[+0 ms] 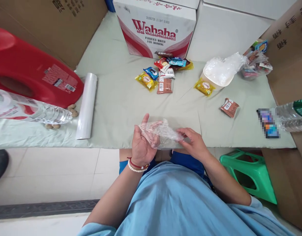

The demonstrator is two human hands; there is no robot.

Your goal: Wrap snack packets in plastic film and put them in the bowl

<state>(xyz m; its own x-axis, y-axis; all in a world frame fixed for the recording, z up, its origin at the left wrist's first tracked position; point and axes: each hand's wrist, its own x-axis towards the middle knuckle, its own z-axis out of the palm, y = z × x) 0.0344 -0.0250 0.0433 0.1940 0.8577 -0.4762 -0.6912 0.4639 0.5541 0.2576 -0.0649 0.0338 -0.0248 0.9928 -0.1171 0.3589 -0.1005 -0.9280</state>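
Head view: lower centre of frame, at the table edge [67,142].
Clear plastic bag [163,132]: stretched between both hands.
Left hand [141,144]: fingers pinching the bag's left end.
Right hand [194,142]: fingers gripping its right end.

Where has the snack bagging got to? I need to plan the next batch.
Done: one clear bag of snacks lies at the far right of the table. In hand: the left hand and right hand hold a thin clear bag between them; nothing shows inside. Left: a pile of snack packets by the white box, and two loose packets nearer.
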